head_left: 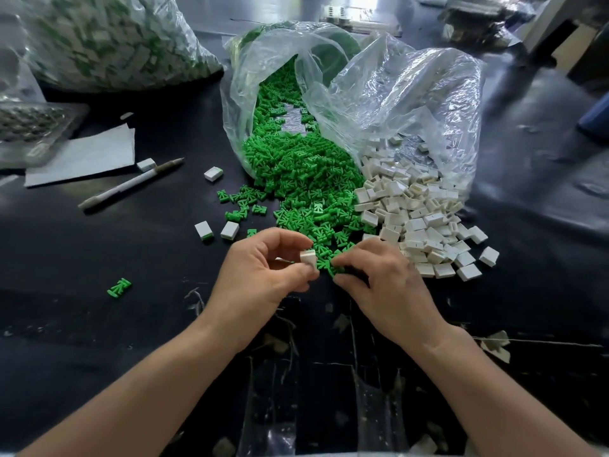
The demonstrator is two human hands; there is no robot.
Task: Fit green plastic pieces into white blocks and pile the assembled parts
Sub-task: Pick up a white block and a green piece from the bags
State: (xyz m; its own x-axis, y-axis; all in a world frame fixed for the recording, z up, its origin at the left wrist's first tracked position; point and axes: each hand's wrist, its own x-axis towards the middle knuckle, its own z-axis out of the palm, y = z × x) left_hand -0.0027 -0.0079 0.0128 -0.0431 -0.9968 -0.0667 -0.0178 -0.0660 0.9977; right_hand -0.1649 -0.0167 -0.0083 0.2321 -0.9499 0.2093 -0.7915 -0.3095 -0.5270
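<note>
My left hand point(263, 275) pinches a white block point(308, 258) between thumb and fingers, just left of the green heap's near tip. My right hand point(379, 278) sits beside it, fingers curled down onto green pieces point(329, 265) at that tip; a pinched piece cannot be made out. A big heap of green plastic pieces point(303, 179) spills from a clear bag point(263, 94). White blocks point(421, 222) spill from a second clear bag point(412, 103) on the right. Three assembled blocks point(229, 230) point(204, 231) point(214, 174) lie to the left.
A pen point(131, 183), a loose white block point(146, 164) and paper sheets point(85, 156) lie at the left. A full bag of assembled parts point(108, 37) stands at back left. A stray green piece point(119, 287) lies on the dark table point(99, 324).
</note>
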